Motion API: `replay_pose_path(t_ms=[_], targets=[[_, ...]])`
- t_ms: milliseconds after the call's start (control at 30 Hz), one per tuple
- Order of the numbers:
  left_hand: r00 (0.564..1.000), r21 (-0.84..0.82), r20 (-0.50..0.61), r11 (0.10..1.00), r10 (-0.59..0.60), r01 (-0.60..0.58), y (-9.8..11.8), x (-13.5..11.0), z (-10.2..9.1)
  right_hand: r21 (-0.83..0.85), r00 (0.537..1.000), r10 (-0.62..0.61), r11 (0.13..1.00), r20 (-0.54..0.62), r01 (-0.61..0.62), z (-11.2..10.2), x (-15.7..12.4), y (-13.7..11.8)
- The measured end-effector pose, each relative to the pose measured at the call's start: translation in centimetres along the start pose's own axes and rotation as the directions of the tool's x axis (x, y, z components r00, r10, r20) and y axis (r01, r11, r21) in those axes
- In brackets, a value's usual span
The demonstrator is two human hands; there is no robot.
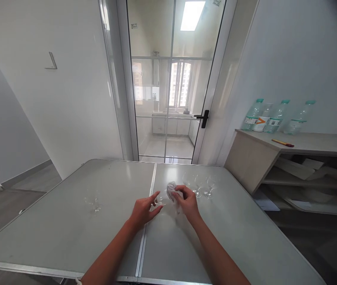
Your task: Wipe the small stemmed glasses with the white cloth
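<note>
My left hand point(143, 209) grips a clear stemmed glass point(160, 198) near the middle seam of the grey folding table point(67, 233), index finger pointing toward the bowl. My right hand point(187, 201) is closed on a white cloth point(172, 189), pressed against that glass's rim. Three more clear glasses stand just beyond my right hand, among them one point(197, 185) and another point(209, 186). A lone glass point(94, 200) stands apart on the table's left half.
A glass door point(171, 83) with a black handle point(203, 118) stands behind the table. At the right, a wooden shelf unit point(293, 158) carries several water bottles point(277, 116) and a red and yellow pen point(282, 143).
</note>
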State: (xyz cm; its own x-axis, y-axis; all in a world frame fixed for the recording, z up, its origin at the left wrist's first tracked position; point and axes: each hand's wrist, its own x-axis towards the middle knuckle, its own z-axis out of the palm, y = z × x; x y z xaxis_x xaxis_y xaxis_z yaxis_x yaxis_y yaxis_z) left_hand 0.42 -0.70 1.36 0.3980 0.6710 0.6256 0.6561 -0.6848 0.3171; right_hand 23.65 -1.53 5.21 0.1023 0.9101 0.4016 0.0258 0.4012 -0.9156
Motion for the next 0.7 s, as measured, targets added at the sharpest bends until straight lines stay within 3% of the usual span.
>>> replay_pose_path(t_ms=[133, 233, 367, 533, 600, 700], targets=[[0.997, 0.001, -0.072, 0.999, 0.038, -0.038, 0.2, 0.1, -0.2, -0.027, 0.967, -0.116, 0.992, 0.226, 0.125, -0.4, -0.5, -1.1], [0.99, 0.01, -0.135, 0.999, 0.032, -0.031, 0.0, 0.3, -0.5, -0.082, 0.932, -0.124, 0.984, 0.34, 0.161, -0.7, -0.9, -1.4], [0.99, 0.044, -0.11, 0.996, 0.088, -0.083, -0.4, 0.1, -0.7, -0.225, 0.922, -0.066, 0.961, 0.381, 0.161, -0.3, -1.2, -1.1], [0.995, 0.061, -0.047, 0.995, 0.086, -0.083, -0.4, 0.0, -0.6, -0.348, 0.893, -0.14, 0.886, 0.427, 0.306, 0.2, -1.3, -1.6], [0.995, 0.068, -0.021, 0.993, 0.097, -0.096, -0.2, 0.1, -0.7, -0.341, 0.878, -0.149, 0.882, 0.454, 0.326, 0.1, -1.2, -1.8], [0.998, 0.093, -0.008, 0.994, 0.063, -0.062, -0.2, 0.4, -1.0, -0.238, 0.897, -0.121, 0.941, 0.426, 0.24, -0.2, -1.1, -1.8]])
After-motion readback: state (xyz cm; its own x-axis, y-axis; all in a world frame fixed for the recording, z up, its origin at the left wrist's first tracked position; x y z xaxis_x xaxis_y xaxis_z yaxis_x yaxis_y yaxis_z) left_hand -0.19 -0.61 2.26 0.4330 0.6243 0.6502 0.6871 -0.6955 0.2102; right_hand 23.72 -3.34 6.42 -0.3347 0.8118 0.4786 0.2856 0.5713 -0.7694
